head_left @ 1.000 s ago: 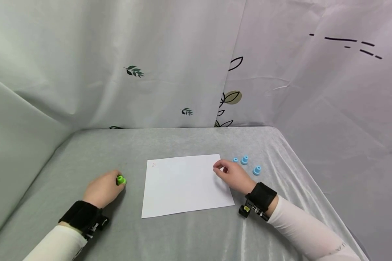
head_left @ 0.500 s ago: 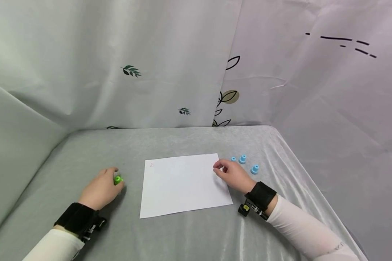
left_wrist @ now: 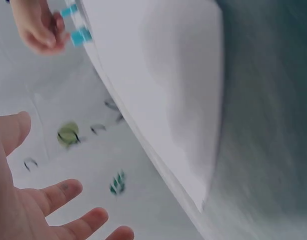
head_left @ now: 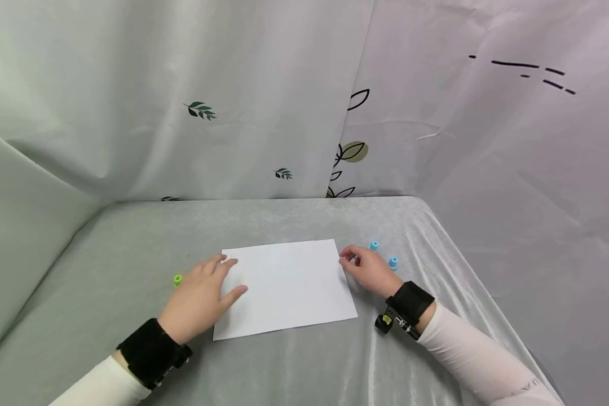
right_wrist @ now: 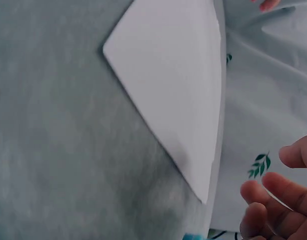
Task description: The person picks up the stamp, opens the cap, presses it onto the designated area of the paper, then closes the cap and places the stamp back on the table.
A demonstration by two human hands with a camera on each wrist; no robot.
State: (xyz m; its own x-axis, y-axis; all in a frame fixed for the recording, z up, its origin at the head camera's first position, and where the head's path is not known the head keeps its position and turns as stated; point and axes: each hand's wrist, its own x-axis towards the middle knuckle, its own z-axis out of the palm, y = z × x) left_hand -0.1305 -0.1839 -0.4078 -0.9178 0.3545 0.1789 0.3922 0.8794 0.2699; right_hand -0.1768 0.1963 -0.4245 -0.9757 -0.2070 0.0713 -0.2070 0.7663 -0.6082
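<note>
A white sheet of paper point(head_left: 289, 287) lies flat on the table. Over its left edge is my left hand point(head_left: 195, 299), fingers spread and holding nothing. Just left of that hand a small bright green stepped plastic piece point(head_left: 178, 279) stands on the cloth, partly hidden by the hand. At the paper's right edge my right hand point(head_left: 370, 269) hovers with fingers loosely bent; the right wrist view shows nothing between thumb and fingers point(right_wrist: 281, 212). Behind it stand light blue pieces of similar shape, one farther back point(head_left: 374, 246) and one by the wrist side point(head_left: 393, 263).
A grey cloth point(head_left: 284, 372) covers the table. White curtains point(head_left: 264, 84) with leaf prints hang behind it and along both sides. In the left wrist view, two blue pieces point(left_wrist: 81, 36) show beside the other hand.
My left hand has let go of the green piece and moved right over the paper, fingers spreading. The green piece stays on the table. My right hand has shifted slightly right.
</note>
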